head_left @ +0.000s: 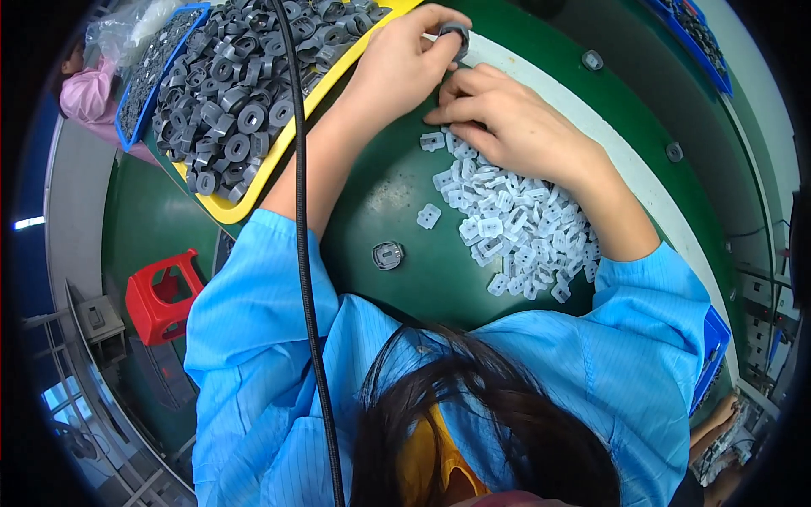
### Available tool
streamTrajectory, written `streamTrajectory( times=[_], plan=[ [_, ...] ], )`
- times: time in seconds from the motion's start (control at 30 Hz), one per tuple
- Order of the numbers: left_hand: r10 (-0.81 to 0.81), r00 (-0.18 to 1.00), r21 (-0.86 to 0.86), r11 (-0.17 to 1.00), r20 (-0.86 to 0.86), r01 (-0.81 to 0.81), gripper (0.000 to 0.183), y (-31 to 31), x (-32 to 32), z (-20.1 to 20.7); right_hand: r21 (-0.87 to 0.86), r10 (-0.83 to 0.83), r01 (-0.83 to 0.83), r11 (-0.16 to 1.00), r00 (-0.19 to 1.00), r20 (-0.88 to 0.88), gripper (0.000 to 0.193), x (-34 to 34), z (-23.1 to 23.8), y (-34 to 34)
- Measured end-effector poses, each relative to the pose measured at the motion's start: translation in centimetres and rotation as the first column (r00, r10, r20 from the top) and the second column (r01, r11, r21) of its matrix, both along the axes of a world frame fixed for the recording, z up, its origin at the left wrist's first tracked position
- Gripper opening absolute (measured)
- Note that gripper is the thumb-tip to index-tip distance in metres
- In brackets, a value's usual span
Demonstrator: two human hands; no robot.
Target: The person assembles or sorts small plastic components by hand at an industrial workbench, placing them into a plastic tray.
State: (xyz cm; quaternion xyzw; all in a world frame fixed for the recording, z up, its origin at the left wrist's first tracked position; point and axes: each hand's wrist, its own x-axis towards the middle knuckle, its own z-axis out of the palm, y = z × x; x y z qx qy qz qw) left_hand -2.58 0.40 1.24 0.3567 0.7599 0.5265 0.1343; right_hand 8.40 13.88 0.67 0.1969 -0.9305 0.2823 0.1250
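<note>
At the far side of the green table, my left hand (404, 61) is closed on a dark grey plastic ring (455, 35), pinched between thumb and fingers. My right hand (515, 122) lies close beside it, low over the far end of a pile of small translucent white plastic pieces (528, 224). Its fingers are curled in, and whatever they hold is hidden. One white piece (428, 216) lies apart, left of the pile. Nearer to me, a single grey oval part (389, 256) rests on the table (372, 198).
A yellow bin (230, 209) heaped with dark grey rings (241, 101) stands at the left, beside a blue tray (127, 135) of small parts. Two parts (593, 60) sit on the green strip past the white edge. A black cable (302, 194) hangs across the view. A red stool (152, 300) stands lower left.
</note>
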Motion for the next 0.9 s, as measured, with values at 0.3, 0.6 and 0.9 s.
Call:
streamTrajectory(
  times=[0.3, 0.6, 0.9],
  plan=[
    [-0.158, 0.91, 0.234, 0.97, 0.383, 0.07, 0.049, -0.3, 0.4, -1.9, -0.436, -0.109, 0.28, 0.855, 0.92, 0.377, 0.011, 0.8, 0.4, 3.9],
    [-0.025, 0.984, 0.029, 0.999, -0.174, 0.031, 0.034, 0.3, 2.0, -2.2, -0.712, -0.014, 0.322, 0.624, 0.916, 0.401, 0.023, 1.0, 1.4, 2.8],
    [-0.108, 0.993, 0.166, 0.979, -0.041, 0.114, 0.037, 0.7, 1.8, -3.7, -0.299, -0.432, 0.403, 0.865, 0.901, -0.035, 0.017, 1.0, 0.8, 2.8]
  ],
)
